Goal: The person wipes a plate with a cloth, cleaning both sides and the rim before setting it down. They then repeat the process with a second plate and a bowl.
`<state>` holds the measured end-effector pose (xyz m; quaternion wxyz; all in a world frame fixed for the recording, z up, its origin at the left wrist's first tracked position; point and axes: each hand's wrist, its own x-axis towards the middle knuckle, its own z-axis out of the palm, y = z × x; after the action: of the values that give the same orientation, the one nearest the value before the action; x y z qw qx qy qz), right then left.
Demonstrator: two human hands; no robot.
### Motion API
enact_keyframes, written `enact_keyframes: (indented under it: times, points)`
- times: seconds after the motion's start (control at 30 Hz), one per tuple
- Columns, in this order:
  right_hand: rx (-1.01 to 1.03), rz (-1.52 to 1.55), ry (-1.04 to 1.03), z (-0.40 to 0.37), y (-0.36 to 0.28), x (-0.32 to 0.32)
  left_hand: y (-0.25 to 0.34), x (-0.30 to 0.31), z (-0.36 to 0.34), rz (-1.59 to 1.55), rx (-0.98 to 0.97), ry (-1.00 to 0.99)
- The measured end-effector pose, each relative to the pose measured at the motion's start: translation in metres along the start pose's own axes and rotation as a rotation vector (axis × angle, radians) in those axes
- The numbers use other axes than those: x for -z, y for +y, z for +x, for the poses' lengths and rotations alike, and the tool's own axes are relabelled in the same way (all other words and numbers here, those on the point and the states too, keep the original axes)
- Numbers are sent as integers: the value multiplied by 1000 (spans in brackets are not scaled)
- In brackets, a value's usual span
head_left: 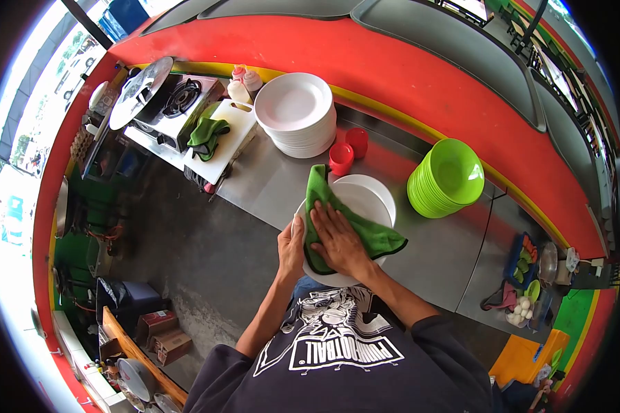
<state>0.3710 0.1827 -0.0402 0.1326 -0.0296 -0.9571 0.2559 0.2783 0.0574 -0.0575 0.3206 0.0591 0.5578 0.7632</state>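
Observation:
My left hand point(291, 246) grips the left rim of a white plate point(331, 279), its thumb on the upper side. My right hand point(337, 237) lies with fingers stretched out over a green cloth point(372, 237) with dark edging, pressing it onto the plate. The cloth covers much of the plate and hangs past its right rim. Just behind, partly hidden by the cloth, another white plate point(382, 196) rests on the steel counter point(255, 199). Two red cups point(341, 158) stand beyond it.
A tall stack of white plates point(296, 110) stands behind, left of the cups. Green bowls point(448, 179) are stacked to the right. At left are a white cutting board point(231, 131) with another green cloth point(209, 134) and a stove point(179, 110). A red wall point(289, 41) bounds the counter's back.

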Motion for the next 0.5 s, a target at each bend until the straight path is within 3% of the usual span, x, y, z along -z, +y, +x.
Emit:
enact_keyframes:
  times: [0.2, 0.33, 0.43, 0.5]
  points:
    - [-156, -94, 96, -4, 9, 14, 24, -3, -3, -19, -99, 116]
    - [-57, 102, -25, -30, -13, -1, 23, -2, 4, -23, -123, 199]
    - [4, 113, -76, -24, -25, -7, 17, -3, 6, 66, -104, 155]
    - [-14, 109, 2, -12, -18, -12, 11, -5, 7, 65, -78, 117]
